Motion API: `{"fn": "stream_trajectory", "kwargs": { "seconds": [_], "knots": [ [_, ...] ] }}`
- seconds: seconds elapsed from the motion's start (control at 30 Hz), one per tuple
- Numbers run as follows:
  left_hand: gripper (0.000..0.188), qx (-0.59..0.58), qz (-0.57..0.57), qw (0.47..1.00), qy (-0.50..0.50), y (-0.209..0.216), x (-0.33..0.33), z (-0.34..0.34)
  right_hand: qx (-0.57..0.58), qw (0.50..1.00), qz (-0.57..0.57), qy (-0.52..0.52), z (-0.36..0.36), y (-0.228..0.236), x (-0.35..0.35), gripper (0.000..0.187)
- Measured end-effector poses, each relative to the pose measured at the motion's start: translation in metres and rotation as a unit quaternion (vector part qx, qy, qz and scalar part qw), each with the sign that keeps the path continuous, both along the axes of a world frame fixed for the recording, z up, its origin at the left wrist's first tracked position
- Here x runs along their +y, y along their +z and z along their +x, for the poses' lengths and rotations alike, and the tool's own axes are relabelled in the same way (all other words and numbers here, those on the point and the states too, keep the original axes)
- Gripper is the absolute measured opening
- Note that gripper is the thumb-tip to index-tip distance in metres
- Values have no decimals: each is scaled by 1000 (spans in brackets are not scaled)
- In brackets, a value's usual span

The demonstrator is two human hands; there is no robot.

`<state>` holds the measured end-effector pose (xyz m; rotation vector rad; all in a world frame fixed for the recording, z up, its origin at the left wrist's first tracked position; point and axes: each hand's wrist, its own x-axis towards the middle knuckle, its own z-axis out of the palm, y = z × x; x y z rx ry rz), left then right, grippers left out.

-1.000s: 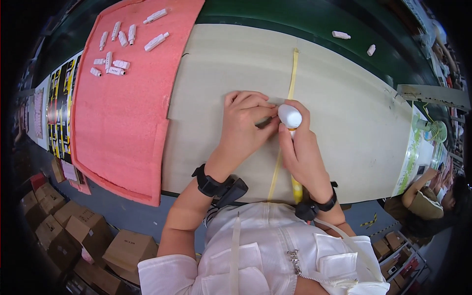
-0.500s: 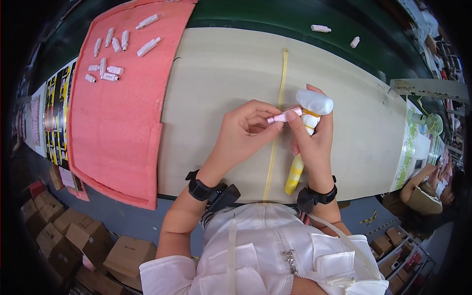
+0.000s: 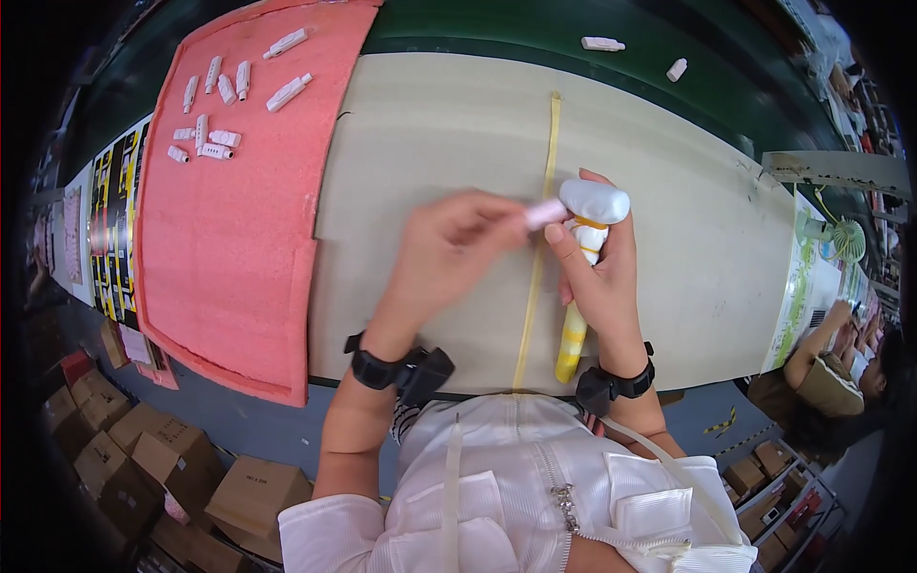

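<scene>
My left hand (image 3: 454, 244), smeared by motion, pinches the end of a small pink plastic piece (image 3: 545, 214). My right hand (image 3: 607, 277) is closed around a mallet (image 3: 594, 201) with a pale wrapped head. Its shaft is bound in white, and the yellow handle (image 3: 570, 349) points down toward me. The pink piece lies close beside the mallet head, near my right thumb; whether they touch I cannot tell. Both hands are above the grey-beige work surface (image 3: 420, 124).
Several similar pink pieces (image 3: 289, 93) lie on a red foam mat (image 3: 224, 258) at left. Two more (image 3: 603, 44) sit on the green belt (image 3: 497, 29) along the far side. Cardboard boxes (image 3: 253, 497) stand lower left. Another person (image 3: 821, 372) is at far right.
My left hand has drawn left and blurred, still pinching the pink piece. The mallet head has shifted slightly left with my right hand. The two pieces on the green belt have moved left.
</scene>
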<state>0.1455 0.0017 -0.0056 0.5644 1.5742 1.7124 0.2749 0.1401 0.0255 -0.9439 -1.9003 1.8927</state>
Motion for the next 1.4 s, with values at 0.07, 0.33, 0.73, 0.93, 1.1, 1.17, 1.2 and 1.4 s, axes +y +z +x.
{"fn": "stream_trajectory", "kwargs": {
  "seconds": [0.07, 0.33, 0.73, 0.93, 1.1, 1.17, 1.2, 1.4],
  "knots": [
    [20, 23, 19, 990, 139, 4, -19, -30, 5, 1000, -22, 3, 0, 0, 0, 59],
    [26, -68, 171, 834, 521, 3, -46, -101, -11, 1000, -8, 19, 0, -1, 1, 59],
    [33, 554, -72, 829, 21, -12, 186, -140, -38, 999, -9, 29, 0, -5, 5, 54],
    [42, 663, -125, 737, -49, -9, 212, -139, -28, 999, -13, 33, 3, -8, 8, 53],
    [30, 434, -6, 900, -42, 14, 123, -114, -1, 1000, 1, 29, 5, -10, 8, 53],
    [27, 192, 34, 980, -29, 16, 88, -90, 9, 999, -3, 38, 4, -8, 5, 52],
    [24, 152, 11, 988, -21, 15, 69, -75, 7, 999, -5, 39, 5, -5, 3, 51],
    [18, 286, -102, 951, 63, -7, 24, 0, -14, 998, -41, 56, 4, 3, -7, 45]
  ]
}}
